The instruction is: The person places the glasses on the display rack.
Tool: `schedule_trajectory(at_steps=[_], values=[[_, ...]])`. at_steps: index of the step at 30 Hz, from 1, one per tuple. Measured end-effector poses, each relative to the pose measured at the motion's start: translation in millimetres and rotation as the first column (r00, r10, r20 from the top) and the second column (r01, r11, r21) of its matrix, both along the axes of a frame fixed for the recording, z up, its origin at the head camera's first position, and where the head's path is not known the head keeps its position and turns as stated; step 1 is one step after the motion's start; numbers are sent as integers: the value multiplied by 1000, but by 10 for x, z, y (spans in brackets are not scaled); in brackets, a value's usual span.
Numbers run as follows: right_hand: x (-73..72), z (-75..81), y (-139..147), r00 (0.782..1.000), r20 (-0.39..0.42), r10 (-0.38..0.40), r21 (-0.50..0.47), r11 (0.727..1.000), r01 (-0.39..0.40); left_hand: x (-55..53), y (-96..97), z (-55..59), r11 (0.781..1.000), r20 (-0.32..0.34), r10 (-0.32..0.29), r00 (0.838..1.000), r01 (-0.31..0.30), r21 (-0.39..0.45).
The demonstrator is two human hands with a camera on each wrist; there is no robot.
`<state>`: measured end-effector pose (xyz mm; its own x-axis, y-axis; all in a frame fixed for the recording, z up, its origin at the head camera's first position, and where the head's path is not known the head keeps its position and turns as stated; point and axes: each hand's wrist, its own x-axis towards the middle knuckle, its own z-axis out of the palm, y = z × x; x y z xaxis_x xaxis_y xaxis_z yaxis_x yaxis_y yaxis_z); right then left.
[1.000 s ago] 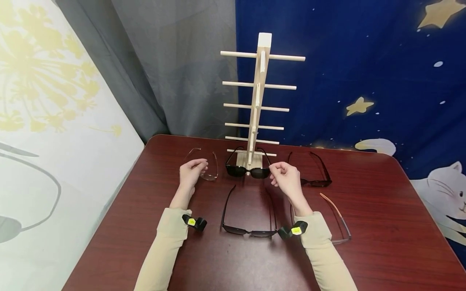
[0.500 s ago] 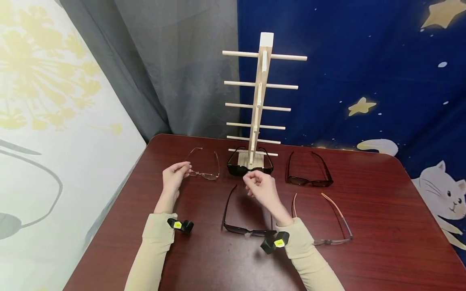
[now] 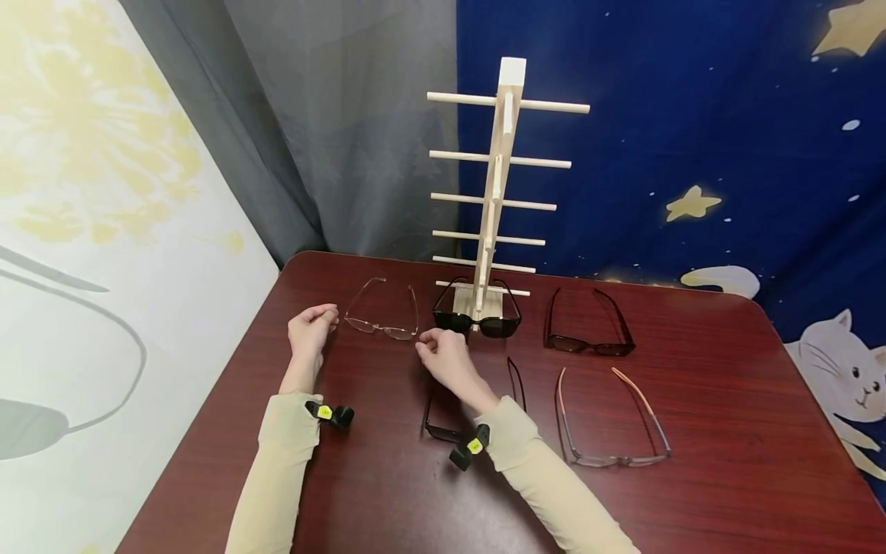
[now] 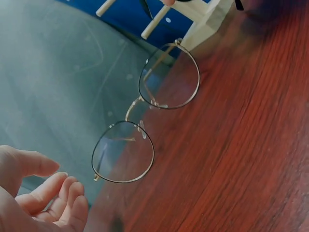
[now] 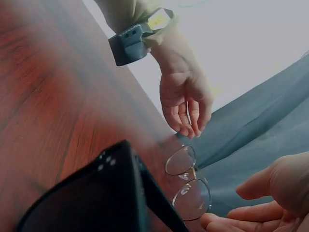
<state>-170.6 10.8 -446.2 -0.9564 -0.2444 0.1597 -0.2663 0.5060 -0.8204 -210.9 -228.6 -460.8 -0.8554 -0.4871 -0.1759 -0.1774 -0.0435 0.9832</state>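
Left hand (image 3: 311, 329) and right hand (image 3: 448, 358), fingers loosely bent and thumbs free; between them, wire glasses (image 3: 377, 328) on the table (image 3: 374, 477); beyond the right hand, sunglasses (image 3: 498, 327); below its wrist, black glasses (image 3: 441, 433)

Front black glasses (image 3: 443, 434) partly hidden behind right hand (image 3: 451, 362) and sleeve (image 3: 511, 432).

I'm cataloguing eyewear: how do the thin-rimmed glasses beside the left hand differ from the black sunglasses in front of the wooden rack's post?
The thin-rimmed glasses have clear, rounded lenses; the black sunglasses have dark ones. The thin-rimmed glasses are left of the wooden rack, the black sunglasses right at its foot. Both have their temples unfolded.
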Motion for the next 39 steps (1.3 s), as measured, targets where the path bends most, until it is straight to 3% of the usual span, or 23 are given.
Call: schedule_trajectory(at_steps=[3,7,16,24,28,33,39], values=[[-58,-11,-84,1000,10,-29,104,994,28,-51,-28,-7,998,53,-20,998,23,-59],[-133,-39,-181,998,22,-54,154,987,50,-106,-46,-29,993,109,-65,992,75,-95],[-246,-122,-293,988,100,-121,249,964,93,-216,-24,-78,992,137,-109,985,117,-50],[-330,-158,-347,969,185,-162,190,974,127,-236,-23,-92,988,148,-130,980,140,-59],[-350,-154,-390,950,259,-174,127,981,145,-194,-64,-87,991,126,-130,984,133,-16],[-347,-152,-424,919,346,-188,42,982,185,-190,-116,-115,993,170,-117,978,117,12],[-329,-181,-440,906,388,-168,-59,977,207,-171,-173,-125,991,179,-122,976,110,78]])
